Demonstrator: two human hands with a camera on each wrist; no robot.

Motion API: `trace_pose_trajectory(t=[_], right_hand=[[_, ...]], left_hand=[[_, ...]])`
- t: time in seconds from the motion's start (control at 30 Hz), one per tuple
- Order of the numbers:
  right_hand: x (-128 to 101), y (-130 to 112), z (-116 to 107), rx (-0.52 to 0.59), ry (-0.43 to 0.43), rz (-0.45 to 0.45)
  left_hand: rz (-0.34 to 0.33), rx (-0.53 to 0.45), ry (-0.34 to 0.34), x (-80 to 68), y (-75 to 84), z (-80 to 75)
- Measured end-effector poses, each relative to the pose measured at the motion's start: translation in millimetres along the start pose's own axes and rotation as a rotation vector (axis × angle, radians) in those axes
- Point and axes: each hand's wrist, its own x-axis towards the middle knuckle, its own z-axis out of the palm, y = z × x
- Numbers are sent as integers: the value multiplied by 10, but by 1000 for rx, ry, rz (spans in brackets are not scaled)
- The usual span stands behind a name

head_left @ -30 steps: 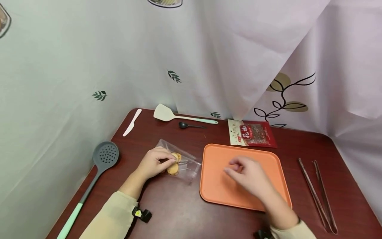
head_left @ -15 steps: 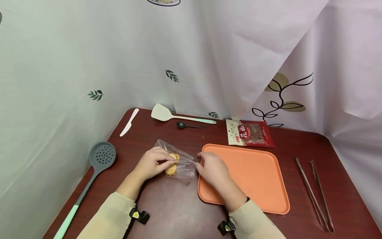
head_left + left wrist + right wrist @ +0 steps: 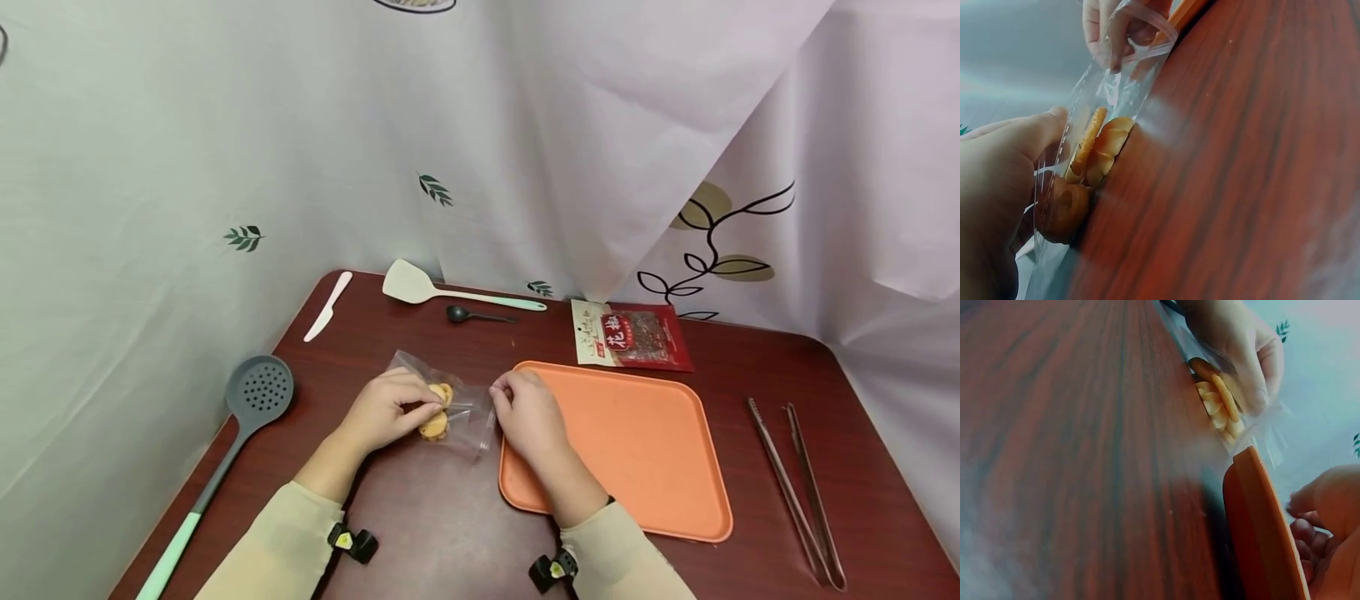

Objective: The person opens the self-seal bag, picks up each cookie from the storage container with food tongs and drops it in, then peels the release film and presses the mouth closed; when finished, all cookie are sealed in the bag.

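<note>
The bag (image 3: pixel 450 406) of cookies (image 3: pixel 436 415) lies on the bench (image 3: pixel 420 533) just left of the tray (image 3: pixel 637 450); the left hand (image 3: pixel 386 412) pinches the cookies through it, the right hand (image 3: pixel 525 412) pinches its open end; a hard pull could rip it or crush them.

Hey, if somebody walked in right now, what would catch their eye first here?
Probably the two hands at the table's middle: the left hand holds a clear bag of biscuits while the right hand pinches its open end. Right beside them lies the bright orange tray, with a red spice packet behind it.
</note>
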Motion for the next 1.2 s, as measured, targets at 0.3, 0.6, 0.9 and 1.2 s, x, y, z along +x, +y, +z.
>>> trace_pose_trajectory(t=[0.3,0.6,0.9,1.2], right_hand=[[62,-6,27,274,30,49],[74,-4,56,359,10,34],[90,-8,50,406,-19,16],[74,20,46,384,59,52]], left_hand=[[-13,65,-25,91,53,78],[-133,12,5,301,145,205],[-232,12,-107,522,201,362],[-370,-208,-155,598,235,350]])
